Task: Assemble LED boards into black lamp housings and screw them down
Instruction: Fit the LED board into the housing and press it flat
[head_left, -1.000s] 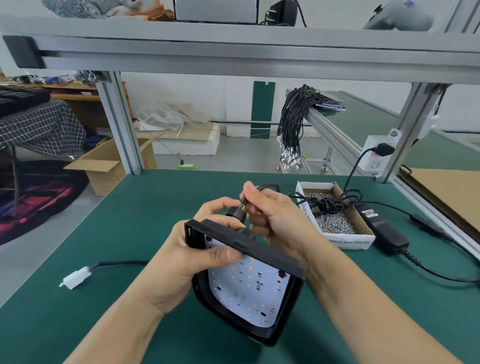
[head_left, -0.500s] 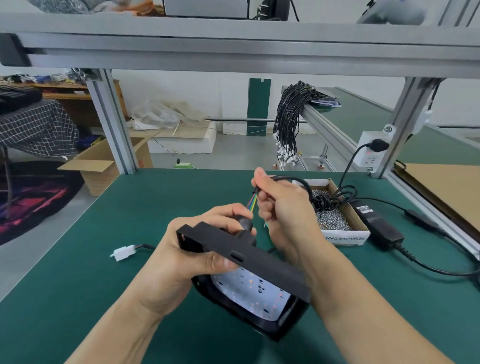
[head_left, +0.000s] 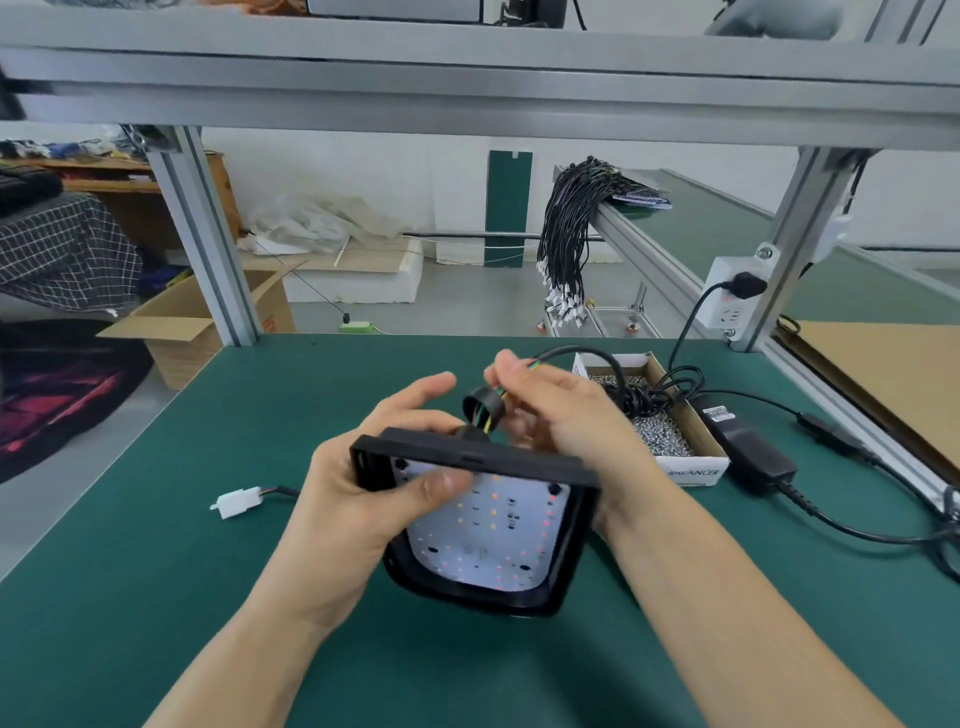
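A black lamp housing is held tilted above the green bench, its open face toward me. Inside it lies a white LED board dotted with small red and orange LEDs. My left hand grips the housing's upper left corner, thumb across the board's top edge. My right hand pinches the black cable with coloured wires just above the housing's top rim, where a black round grommet sits on the wires. The cable's white plug lies on the bench at left.
A cardboard box of small screws stands right of my hands, with a coiled black cord on it. A black power adapter and its cord run along the right. A socket hangs on the frame post. A bundle of black cables hangs behind.
My right hand drew the cable up out of the housing's top, so the coloured wires and the grommet now show. The housing tipped more upright. The white plug slid right across the bench.
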